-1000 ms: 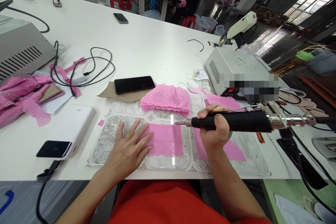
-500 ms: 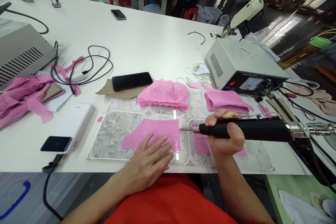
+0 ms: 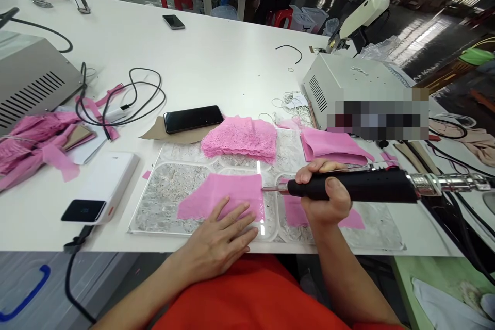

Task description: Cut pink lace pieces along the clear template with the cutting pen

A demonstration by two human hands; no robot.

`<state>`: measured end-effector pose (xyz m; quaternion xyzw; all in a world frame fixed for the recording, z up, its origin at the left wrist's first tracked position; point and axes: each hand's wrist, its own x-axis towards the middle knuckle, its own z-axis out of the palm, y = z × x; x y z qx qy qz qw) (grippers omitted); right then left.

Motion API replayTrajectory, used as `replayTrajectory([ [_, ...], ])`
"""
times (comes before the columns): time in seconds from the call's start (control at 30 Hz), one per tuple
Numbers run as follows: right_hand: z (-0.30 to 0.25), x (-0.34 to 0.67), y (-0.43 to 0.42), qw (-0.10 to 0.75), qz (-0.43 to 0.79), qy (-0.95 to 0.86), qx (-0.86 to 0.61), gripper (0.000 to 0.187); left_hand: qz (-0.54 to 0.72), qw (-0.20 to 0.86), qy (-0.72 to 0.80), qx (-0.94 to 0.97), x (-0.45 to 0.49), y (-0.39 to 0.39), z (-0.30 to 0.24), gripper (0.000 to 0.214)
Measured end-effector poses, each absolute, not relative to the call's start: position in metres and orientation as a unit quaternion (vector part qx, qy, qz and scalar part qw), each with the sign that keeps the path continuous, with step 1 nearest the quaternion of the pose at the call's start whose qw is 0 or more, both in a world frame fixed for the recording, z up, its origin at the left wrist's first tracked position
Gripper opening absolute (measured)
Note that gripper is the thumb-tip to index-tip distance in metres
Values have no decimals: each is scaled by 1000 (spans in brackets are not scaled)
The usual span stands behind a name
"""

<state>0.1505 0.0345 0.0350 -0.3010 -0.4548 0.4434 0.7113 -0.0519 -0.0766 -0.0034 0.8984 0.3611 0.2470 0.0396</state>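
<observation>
My left hand (image 3: 218, 240) lies flat with fingers spread on the near edge of a pink lace piece (image 3: 228, 193), pressing it onto a clear scratched cutting plate (image 3: 162, 201). My right hand (image 3: 325, 201) is wrapped round the black handle of a cutting tool (image 3: 356, 186) held level, its metal tip touching the right edge of that lace piece. Another pink piece (image 3: 299, 214) lies under my right hand. A stack of pink lace (image 3: 242, 139) sits behind the plate.
A white control box (image 3: 348, 87) stands at the right, with folded pink fabric (image 3: 328, 147) before it. A black phone (image 3: 193, 118) lies on brown card. A white power bank (image 3: 102, 185), cables (image 3: 124, 95), a grey machine (image 3: 31, 77) and pink scraps (image 3: 31, 142) are on the left.
My left hand slid from the left plate toward me and the right, turning the lace piece under it. The tool dropped lower, and its tip now meets the lace's right edge.
</observation>
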Motion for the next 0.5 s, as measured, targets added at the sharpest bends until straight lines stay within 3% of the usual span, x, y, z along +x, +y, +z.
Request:
replayTrajectory([
  [0.5,39,164,20,691,474,-463,-290,17,239,29,356,903,-52,-76,-4,26],
])
